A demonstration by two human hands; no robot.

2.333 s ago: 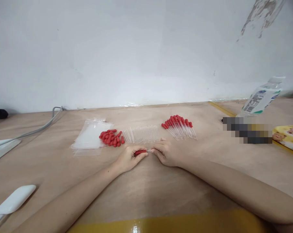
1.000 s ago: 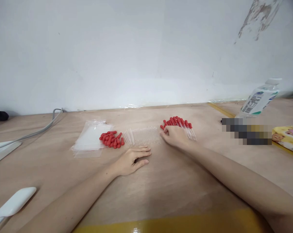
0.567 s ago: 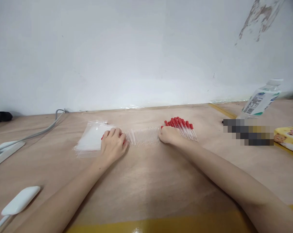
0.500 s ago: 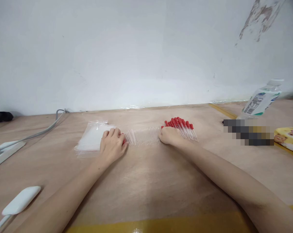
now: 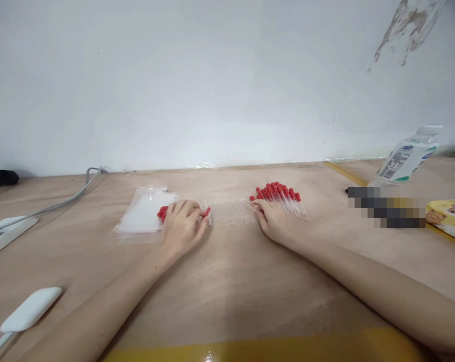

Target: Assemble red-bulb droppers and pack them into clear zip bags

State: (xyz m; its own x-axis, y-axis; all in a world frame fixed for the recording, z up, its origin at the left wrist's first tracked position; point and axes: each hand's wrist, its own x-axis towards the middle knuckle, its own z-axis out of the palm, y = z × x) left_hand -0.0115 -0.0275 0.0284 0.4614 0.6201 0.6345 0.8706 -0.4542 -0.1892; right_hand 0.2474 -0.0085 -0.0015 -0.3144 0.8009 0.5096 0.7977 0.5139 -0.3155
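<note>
Your left hand [image 5: 184, 223] covers most of the red bulbs [image 5: 162, 213]; a few peek out either side of it. Whether your right hand [image 5: 274, 221] pinches one of the clear tubes [image 5: 229, 211] is too small to tell. Far right of it, a pixelated patch [image 5: 385, 207] hides something, and the yellow packet [image 5: 448, 218] is cut off by the edge.

Red bulb [image 5: 206, 212] now in left hand [image 5: 182, 224]

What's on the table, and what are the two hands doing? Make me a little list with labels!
Left hand: over the red bulbs, one red bulb pinched in its fingers
Right hand: fingers at the right end of the clear tubes; grip unclear
Finished droppers: heap just behind the right hand
Plastic bags: left of the bulbs
Bottle: far right
Table: brown
</note>
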